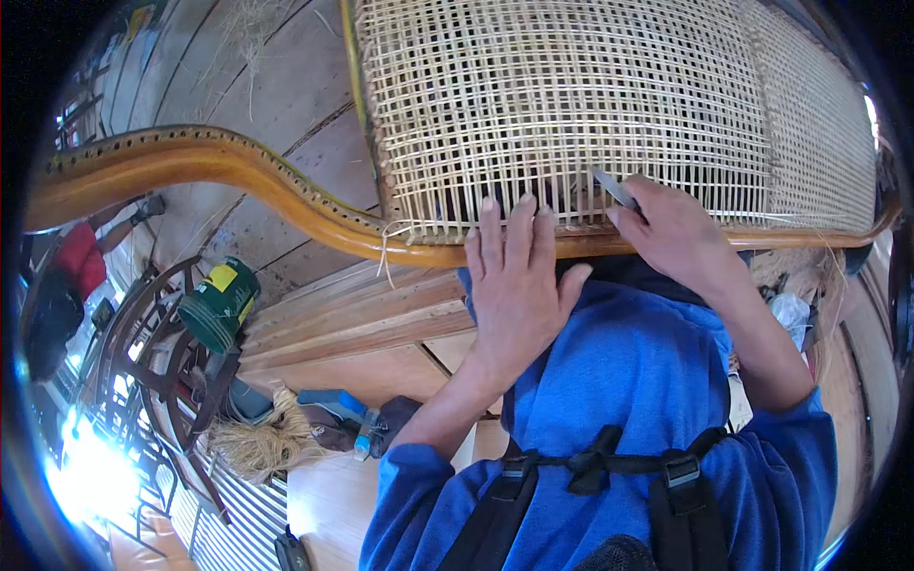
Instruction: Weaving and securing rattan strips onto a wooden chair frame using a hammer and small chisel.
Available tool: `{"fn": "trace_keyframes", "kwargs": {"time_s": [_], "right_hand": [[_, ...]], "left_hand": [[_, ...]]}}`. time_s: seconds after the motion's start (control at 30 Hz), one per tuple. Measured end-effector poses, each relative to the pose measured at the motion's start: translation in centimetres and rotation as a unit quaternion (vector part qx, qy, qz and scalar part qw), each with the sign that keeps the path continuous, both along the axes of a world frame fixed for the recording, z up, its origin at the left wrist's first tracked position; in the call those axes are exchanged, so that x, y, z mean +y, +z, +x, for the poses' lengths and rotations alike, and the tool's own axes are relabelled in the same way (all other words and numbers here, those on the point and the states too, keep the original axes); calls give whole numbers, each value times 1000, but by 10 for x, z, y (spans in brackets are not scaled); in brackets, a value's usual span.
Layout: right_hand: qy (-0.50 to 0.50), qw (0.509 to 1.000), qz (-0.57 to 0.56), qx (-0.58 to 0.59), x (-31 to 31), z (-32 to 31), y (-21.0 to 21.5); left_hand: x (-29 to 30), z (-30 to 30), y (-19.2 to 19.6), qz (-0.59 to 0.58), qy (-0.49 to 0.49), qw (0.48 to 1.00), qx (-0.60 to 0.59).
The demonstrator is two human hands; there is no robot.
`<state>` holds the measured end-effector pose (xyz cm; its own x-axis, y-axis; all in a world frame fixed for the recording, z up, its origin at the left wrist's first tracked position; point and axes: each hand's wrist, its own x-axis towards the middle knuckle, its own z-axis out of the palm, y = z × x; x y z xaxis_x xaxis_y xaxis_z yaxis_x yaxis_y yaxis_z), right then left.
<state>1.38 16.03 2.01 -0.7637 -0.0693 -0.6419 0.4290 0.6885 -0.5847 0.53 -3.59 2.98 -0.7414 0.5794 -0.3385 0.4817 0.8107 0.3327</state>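
A woven cane panel [571,105] stretches across a curved, varnished wooden frame [428,255] in front of me. Along the near rail, the upright strands stand with wider gaps, and the weave is dense farther up. My left hand [514,285] lies over the rail with its fingers stretched out, the fingertips on the strands at the near edge. My right hand [671,228] is closed around a knife [617,188]. The grey blade points up and left at the strands, to the right of my left fingertips; its handle is hidden in my palm.
Past the seat's left end, the frame's curved arm [190,157] carries a row of small holes. A green bucket [221,303], dark wooden chair frames [162,371] and a bundle of pale fibre [267,440] are at lower left. Another person's red sleeve [81,262] shows at far left.
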Motion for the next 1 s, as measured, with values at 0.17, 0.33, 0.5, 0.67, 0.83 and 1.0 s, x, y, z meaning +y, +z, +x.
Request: {"fn": "trace_keyframes", "kwargs": {"time_s": [0.17,0.33,0.5,0.67,0.83,1.0], "right_hand": [[27,976,-167,-134,3,-34,25],[199,938,-172,-228,3,-55,6],[215,957,-150,-123,9,-68,-7],[214,965,-136,-62,-4,-77,-13],[285,944,-162,-29,-6,-71,-20],[304,945,-108,-57,-13,-83,13]], "left_hand": [[-61,-16,4,-13,54,997,52],[-90,-30,3,5,89,989,120],[-112,-37,-4,30,224,950,215],[-114,-59,-27,177,429,863,200],[-110,-91,-50,482,604,634,29],[-114,-88,-53,558,608,555,-103]]}}
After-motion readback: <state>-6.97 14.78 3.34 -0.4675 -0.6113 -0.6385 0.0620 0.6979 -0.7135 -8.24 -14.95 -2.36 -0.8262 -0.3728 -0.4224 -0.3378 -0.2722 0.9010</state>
